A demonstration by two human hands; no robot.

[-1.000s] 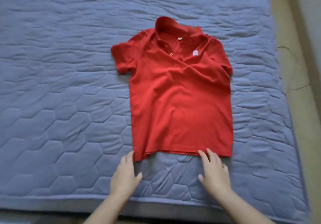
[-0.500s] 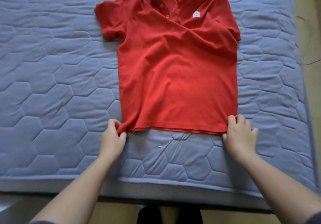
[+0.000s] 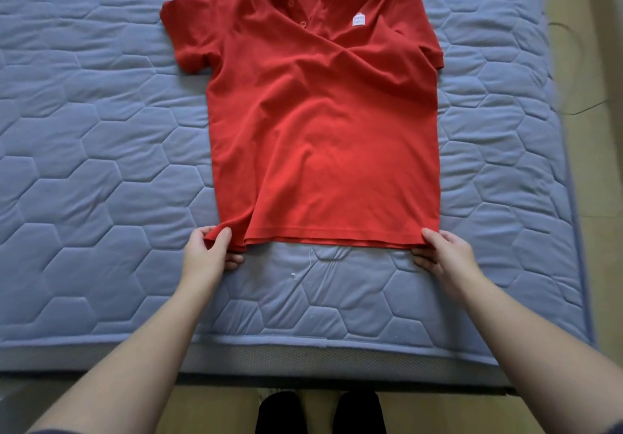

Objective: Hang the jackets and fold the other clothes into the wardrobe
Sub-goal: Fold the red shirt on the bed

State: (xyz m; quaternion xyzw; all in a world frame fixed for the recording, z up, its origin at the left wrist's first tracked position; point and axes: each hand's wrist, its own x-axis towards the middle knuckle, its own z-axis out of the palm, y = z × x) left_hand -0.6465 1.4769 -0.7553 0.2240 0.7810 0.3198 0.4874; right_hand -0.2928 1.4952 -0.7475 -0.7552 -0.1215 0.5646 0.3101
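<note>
One red polo shirt (image 3: 323, 130), head view: lay front up and spread on the blue quilted bed (image 3: 101, 164), collar at the far end, hem toward the near edge, a white chest badge (image 3: 358, 19) showing. The left hand (image 3: 206, 255) pinched the hem's left corner, bunched between thumb and curled fingers. The right hand (image 3: 445, 255) gripped the hem's right corner likewise. Dark-clad feet (image 3: 279, 413) stood on the floor beside the bed.

Red polo shirt (image 3: 323, 123) (front up) on blue quilted mattress (image 3: 101, 164), hem corners in both hands
</note>
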